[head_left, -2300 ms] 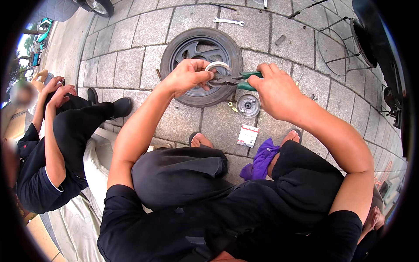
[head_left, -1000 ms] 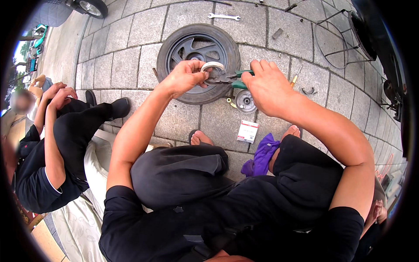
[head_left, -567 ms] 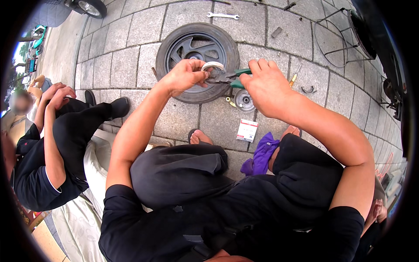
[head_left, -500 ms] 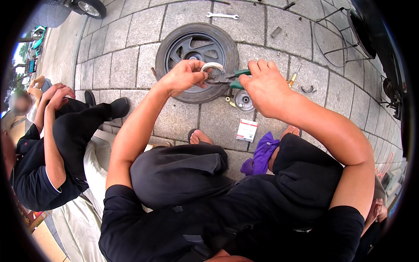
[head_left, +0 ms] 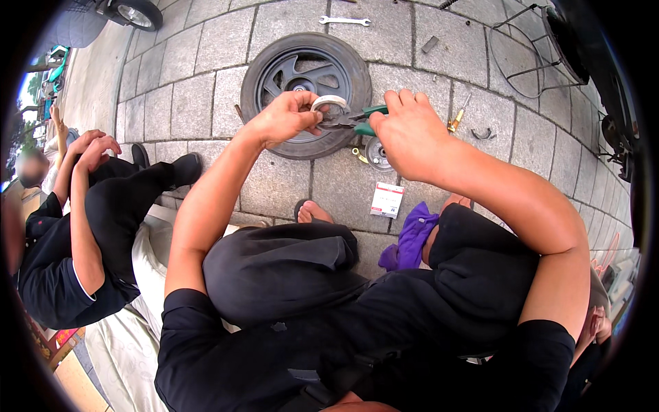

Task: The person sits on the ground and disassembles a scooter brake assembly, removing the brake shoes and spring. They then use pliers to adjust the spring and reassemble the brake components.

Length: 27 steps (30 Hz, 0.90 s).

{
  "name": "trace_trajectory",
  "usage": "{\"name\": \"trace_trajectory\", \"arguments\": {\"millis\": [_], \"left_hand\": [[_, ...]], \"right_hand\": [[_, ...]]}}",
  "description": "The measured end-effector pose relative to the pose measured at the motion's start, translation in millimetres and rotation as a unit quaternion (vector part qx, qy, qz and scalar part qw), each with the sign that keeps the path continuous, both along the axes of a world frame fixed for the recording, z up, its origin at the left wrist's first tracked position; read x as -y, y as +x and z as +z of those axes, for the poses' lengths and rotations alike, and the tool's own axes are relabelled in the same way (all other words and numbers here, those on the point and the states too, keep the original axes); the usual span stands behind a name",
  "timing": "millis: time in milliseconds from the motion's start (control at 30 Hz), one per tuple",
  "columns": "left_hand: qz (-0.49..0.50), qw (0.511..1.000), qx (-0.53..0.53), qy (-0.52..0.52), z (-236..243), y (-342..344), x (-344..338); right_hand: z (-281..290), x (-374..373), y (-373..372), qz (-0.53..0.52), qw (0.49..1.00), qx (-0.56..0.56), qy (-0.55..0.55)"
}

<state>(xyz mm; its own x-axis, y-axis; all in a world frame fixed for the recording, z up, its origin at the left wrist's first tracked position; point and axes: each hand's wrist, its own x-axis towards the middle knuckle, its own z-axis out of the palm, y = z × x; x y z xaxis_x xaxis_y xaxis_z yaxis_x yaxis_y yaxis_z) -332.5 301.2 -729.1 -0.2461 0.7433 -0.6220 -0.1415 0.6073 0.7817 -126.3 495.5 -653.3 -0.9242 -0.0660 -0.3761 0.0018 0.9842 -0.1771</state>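
My left hand (head_left: 292, 118) pinches a pale curved brake shoe (head_left: 329, 101) between thumb and fingers, above the wheel. From the right, my right hand (head_left: 412, 134) grips green-handled pliers (head_left: 364, 128). Their dark jaws reach the lower end of the brake shoe, close to my left fingertips. Whether the jaws are clamped on anything there is too small to tell. Beneath both hands a black-tyred wheel (head_left: 250, 81) with a dark spoked rim lies flat. A round metal brake plate (head_left: 377, 155) with a yellowish lever rests beside the tyre, partly behind my right hand.
A spanner (head_left: 344, 20) lies beyond the wheel. On the right are a yellow-handled screwdriver (head_left: 458, 115), a dark curved part (head_left: 483, 134) and a wire-legged stand (head_left: 542, 65). A white-and-red box (head_left: 387, 199) and purple cloth (head_left: 412, 237) are near my feet. Another person (head_left: 89, 206) sits at left.
The whole view has shifted slightly. Both hands keep their grips, and the pliers' jaws stay by the brake shoe's lower end. The seated person's hands remain together.
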Motion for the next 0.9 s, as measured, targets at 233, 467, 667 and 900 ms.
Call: {"name": "trace_trajectory", "arguments": {"millis": [233,467,667,900], "left_hand": [[-0.013,1.0,-0.006,-0.006,-2.6,1.7,1.5],[-0.002,1.0,-0.006,-0.004,-11.3,8.7,2.0],[0.037,0.999,0.009,-0.002,-9.2,14.5,0.4],[0.17,0.974,0.145,0.019,-13.8,5.3,0.6]], "right_hand": [[-11.3,-4.2,7.6,0.02,0.998,-0.053,-0.003],[0.1,-4.7,2.9,0.05,0.998,-0.015,0.029],[11.6,-30.4,9.6,0.024,0.999,0.012,-0.031],[0.8,-69.5,14.6,-0.143,0.936,0.187,-0.261]]}}
